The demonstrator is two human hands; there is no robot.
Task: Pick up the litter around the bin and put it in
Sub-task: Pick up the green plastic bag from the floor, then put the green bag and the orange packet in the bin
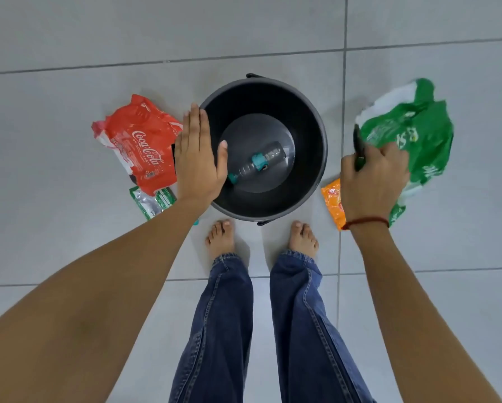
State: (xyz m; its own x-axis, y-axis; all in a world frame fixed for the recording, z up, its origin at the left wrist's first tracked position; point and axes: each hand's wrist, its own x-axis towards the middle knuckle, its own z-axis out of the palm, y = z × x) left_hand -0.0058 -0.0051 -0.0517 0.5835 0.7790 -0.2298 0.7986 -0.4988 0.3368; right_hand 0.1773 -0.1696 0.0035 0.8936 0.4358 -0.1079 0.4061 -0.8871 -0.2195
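My right hand (373, 177) grips the crumpled green plastic wrapper (412, 138); the round black plastic bin (316, 135) lies leftward, my flat, empty left hand (198, 158) over its rim.

One view only, from the person's head, and it's looking almost straight down at the tiled floor (69, 39). Wide-angle lens: the grout lines bow and both forearms fan in from the bottom corners. The black bin (316, 158) sits near frame centre, seen right down its open mouth. Bare feet (220, 237) stand just below it, jeans (223, 315) running to the bottom edge. The camera is close, at standing height, tilted slightly forward. No second view shares the scene.
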